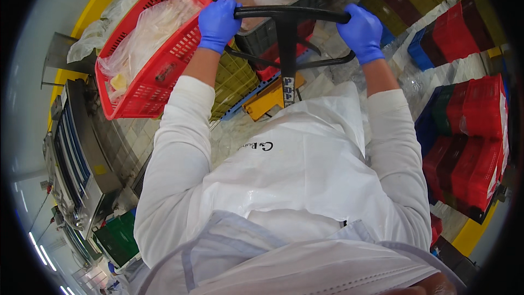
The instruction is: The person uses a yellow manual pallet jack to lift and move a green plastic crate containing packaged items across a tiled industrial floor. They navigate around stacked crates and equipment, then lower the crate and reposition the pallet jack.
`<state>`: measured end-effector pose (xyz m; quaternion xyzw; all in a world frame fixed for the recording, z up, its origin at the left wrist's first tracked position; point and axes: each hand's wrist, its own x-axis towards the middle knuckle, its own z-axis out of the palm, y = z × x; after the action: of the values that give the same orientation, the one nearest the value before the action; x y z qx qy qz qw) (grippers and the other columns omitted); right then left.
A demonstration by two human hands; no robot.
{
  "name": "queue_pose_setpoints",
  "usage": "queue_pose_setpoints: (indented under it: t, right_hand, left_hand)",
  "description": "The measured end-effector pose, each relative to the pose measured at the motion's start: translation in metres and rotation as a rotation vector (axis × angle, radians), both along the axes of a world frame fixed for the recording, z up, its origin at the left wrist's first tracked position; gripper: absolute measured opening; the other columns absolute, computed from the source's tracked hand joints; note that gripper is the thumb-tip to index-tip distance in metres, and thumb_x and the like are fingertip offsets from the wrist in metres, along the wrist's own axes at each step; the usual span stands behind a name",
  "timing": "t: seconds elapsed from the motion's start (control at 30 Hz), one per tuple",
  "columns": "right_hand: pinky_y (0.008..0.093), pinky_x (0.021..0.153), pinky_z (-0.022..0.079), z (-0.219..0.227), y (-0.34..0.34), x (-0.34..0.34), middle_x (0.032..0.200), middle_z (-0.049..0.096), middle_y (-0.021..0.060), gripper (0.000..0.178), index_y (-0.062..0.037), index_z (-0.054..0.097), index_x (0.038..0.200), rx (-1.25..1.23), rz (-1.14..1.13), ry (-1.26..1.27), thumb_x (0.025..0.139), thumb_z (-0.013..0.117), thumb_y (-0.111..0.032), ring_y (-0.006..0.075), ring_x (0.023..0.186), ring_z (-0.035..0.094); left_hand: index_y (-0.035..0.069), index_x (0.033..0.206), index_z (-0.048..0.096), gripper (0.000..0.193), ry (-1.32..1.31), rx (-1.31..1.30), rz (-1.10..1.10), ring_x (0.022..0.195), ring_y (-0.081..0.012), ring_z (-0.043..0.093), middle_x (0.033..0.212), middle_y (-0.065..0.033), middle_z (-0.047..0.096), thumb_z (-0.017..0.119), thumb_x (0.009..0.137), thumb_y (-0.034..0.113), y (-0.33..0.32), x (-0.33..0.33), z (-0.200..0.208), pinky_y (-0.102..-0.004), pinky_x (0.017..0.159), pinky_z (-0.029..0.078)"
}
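Both my hands wear blue gloves and grip the ends of a black handlebar (295, 13). My left hand (217, 22) is wrapped round its left end, close to a red crate. My right hand (361, 31) is closed on the right end. The bar tops a dark upright stem of what looks like a pallet jack, whose yellow base (267, 101) shows near the floor. Just beyond the handle, a grey crate (308, 3) holds clear plastic bags with pale contents. The red crate (147, 98), lined with plastic, stands on a yellow-green crate (234, 84).
Stacked red and dark crates (469, 142) stand to my right, with more red and blue crates (453, 38) farther off. A metal conveyor-like machine (82, 158) with rollers is at the left, near a green crate (117, 237). The tiled floor (131, 136) looks wet.
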<state>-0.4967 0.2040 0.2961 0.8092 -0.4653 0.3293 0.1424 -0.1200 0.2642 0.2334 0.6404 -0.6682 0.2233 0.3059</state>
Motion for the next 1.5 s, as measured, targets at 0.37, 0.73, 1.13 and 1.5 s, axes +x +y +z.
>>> queue_pose_setpoints:
  t: [0.37, 0.73, 1.13, 1.5]
  right_hand:
    - [0.0499, 0.068, 0.059, 0.027, 0.034, 0.007, 0.078, 0.074, 0.0138, 0.007, -0.0161, 0.071, 0.083, 0.123, -0.155, 0.069, 0.086, 0.069, -0.022, 0.0365, 0.075, 0.075]
    - [0.0494, 0.083, 0.06, 0.044, 0.01, 0.009, 0.096, 0.079, 0.0159, 0.016, -0.0171, 0.076, 0.093, 0.334, -0.271, 0.092, 0.091, 0.067, -0.03, 0.0394, 0.094, 0.077]
    - [0.0512, 0.087, 0.058, 0.04, 0.017, -0.045, 0.102, 0.078, 0.0187, 0.018, -0.0165, 0.076, 0.099, 0.359, -0.399, -0.011, 0.091, 0.071, -0.031, 0.0421, 0.1, 0.074]
    - [0.0534, 0.096, 0.055, 0.015, 0.021, -0.101, 0.124, 0.074, 0.0253, 0.051, -0.0131, 0.071, 0.132, 0.375, -0.309, 0.111, 0.097, 0.065, -0.051, 0.0469, 0.117, 0.07]
  left_hand:
    - [0.014, 0.089, 0.074, 0.019, -0.005, -0.077, -0.07, 0.082, -0.0412, 0.072, 0.086, -0.0159, 0.073, 0.077, 0.091, 0.033, -0.035, 0.016, -0.008, -0.0528, 0.072, 0.058]
    - [0.011, 0.087, 0.066, 0.005, 0.03, 0.039, -0.077, 0.081, -0.0421, 0.07, 0.083, -0.0189, 0.069, 0.066, 0.089, 0.016, -0.042, -0.002, 0.016, -0.0535, 0.075, 0.056]
    - [0.011, 0.09, 0.07, 0.005, 0.085, 0.102, -0.279, 0.088, -0.043, 0.072, 0.089, -0.0216, 0.073, 0.067, 0.087, 0.015, -0.066, -0.047, 0.036, -0.0511, 0.08, 0.057]
    - [0.018, 0.094, 0.08, 0.013, 0.192, 0.054, -0.352, 0.088, -0.0377, 0.077, 0.092, -0.0139, 0.078, 0.075, 0.089, 0.029, -0.016, -0.088, 0.047, -0.0504, 0.074, 0.061]
